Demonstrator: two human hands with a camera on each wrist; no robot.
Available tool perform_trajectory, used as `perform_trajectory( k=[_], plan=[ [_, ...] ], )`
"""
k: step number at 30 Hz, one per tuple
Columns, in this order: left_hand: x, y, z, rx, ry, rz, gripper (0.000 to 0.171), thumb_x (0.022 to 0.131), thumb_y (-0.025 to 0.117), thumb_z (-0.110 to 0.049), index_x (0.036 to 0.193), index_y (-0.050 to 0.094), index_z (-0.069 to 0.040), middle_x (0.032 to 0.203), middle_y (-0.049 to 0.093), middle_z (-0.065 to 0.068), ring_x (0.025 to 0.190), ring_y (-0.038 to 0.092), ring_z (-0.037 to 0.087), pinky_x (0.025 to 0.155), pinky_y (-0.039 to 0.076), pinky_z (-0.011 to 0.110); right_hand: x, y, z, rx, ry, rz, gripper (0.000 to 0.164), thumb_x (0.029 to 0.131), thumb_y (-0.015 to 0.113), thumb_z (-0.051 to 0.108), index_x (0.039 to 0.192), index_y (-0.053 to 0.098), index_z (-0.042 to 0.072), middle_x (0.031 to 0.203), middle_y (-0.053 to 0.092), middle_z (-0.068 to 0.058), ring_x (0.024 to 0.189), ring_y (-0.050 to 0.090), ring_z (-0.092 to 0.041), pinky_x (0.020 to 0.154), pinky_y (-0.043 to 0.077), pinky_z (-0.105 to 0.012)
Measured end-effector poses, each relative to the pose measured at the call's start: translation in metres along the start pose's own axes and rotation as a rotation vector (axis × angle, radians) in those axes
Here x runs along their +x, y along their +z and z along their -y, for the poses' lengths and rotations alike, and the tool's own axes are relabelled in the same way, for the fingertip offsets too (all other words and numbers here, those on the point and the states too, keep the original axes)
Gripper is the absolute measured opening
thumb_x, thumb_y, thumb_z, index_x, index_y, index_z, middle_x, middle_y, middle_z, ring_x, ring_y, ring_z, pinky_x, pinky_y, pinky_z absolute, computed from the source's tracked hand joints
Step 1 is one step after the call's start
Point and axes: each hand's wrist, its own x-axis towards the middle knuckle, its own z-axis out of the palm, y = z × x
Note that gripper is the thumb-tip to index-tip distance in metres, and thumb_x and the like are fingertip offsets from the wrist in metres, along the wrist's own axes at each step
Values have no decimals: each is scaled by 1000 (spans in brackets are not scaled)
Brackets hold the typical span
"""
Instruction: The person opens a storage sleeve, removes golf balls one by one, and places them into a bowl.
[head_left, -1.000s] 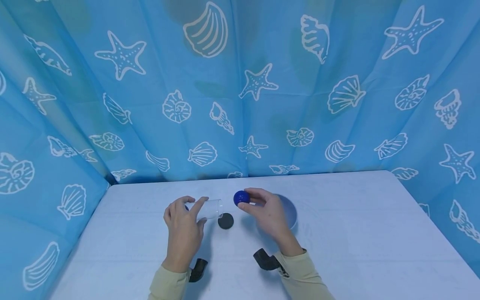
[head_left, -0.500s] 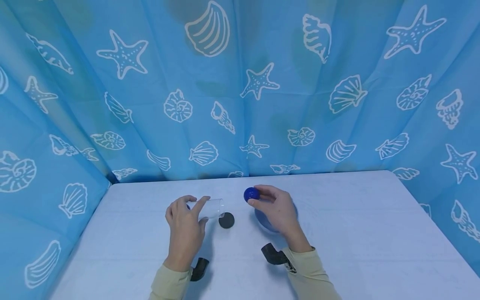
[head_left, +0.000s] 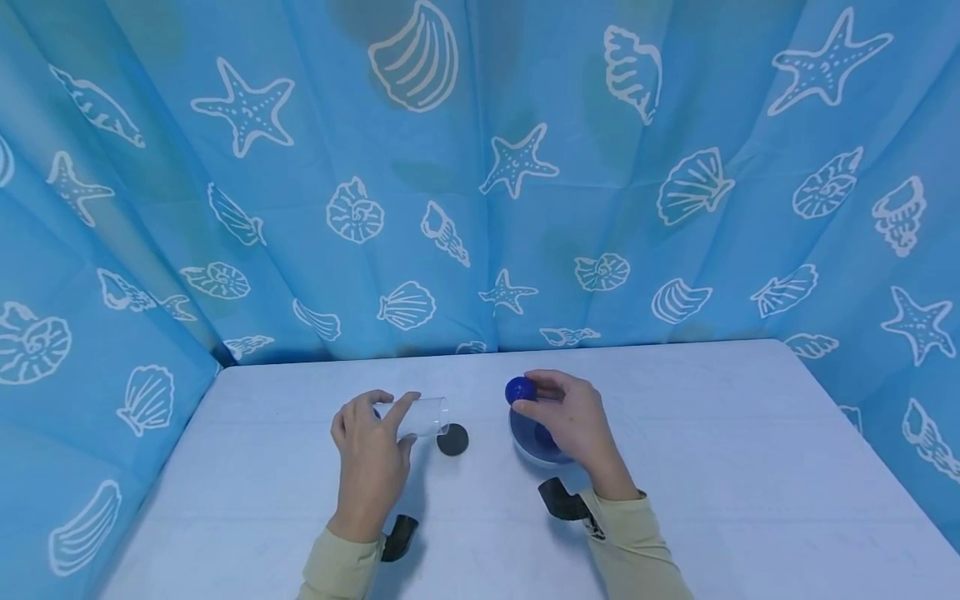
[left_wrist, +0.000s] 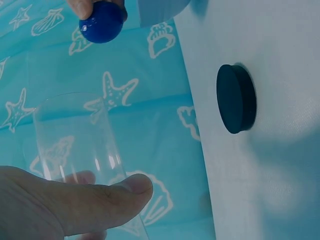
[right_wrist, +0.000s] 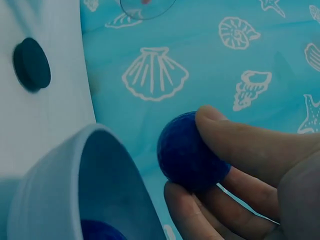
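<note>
Blue fabric printed with white shells and starfish, a curtain (head_left: 480,233), fills the upper half of the head view. Below it a white tabletop (head_left: 720,467) spreads across the lower half.

Two sleeved arms rise from the bottom edge. The left hand (head_left: 371,458), left of centre, has its grip clamped around a clear tube (head_left: 424,418). The right hand (head_left: 570,417), right of centre, has its grip together on a blue ball (head_left: 521,390), thumb on one side and fingers on the other.

Under the right hand a blue-grey bowl (head_left: 531,452) stands upright, partly covered by it; its place there probably spares the hand any long reach. The tube is held on its side, off the tabletop, its mouth facing the right of the frame, likely so that the opening lies within easy reach of the other hand. A dark disc (head_left: 452,440), perhaps the tube's cap, lies flat near the middle, just beside the tube's mouth.

The held ball is apart from the bowl, above its far left rim, pinched so that much of its surface is free. A second ball (right_wrist: 102,231) sits inside the bowl, lower left of the right wrist view. A blue sliver (head_left: 377,412) shows by the left fingers; what it belongs to, I cannot tell.
</note>
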Motion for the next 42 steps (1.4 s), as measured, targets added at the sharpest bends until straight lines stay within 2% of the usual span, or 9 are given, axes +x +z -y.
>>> perform_trajectory(
  k=[13, 21, 28, 42],
  plan=[
    [0, -1, 1, 2, 8, -5, 60, 63, 83, -2, 117, 63, -20, 113, 49, 18, 106, 40, 32, 94, 24, 54, 5, -5, -10, -123, -31, 14, 47, 77, 75, 28, 120, 60, 17, 118, 60, -5, 110, 57, -23, 89, 47, -44],
    [0, 0, 0, 3, 3, 6, 60, 63, 84, -2, 117, 64, -20, 113, 49, 17, 106, 39, 32, 94, 24, 54, 6, -9, -15, -154, -36, 16, 47, 78, 75, 25, 121, 59, 14, 118, 60, -7, 109, 57, -25, 86, 49, -44],
    [0, 0, 1, -3, 1, 8, 61, 63, 83, -2, 117, 63, -20, 113, 49, 17, 106, 39, 31, 95, 24, 54, 6, -9, -17, -173, -49, 8, 45, 77, 76, 21, 119, 61, 11, 113, 62, -9, 101, 61, -23, 82, 51, -38],
    [0, 1, 1, 6, 1, 7, 61, 62, 84, -2, 116, 64, -20, 113, 50, 18, 105, 40, 31, 94, 24, 54, 7, -7, -21, -258, -45, 26, 44, 78, 75, 23, 119, 61, 12, 111, 63, -9, 100, 61, -22, 81, 51, -40]
  ],
)
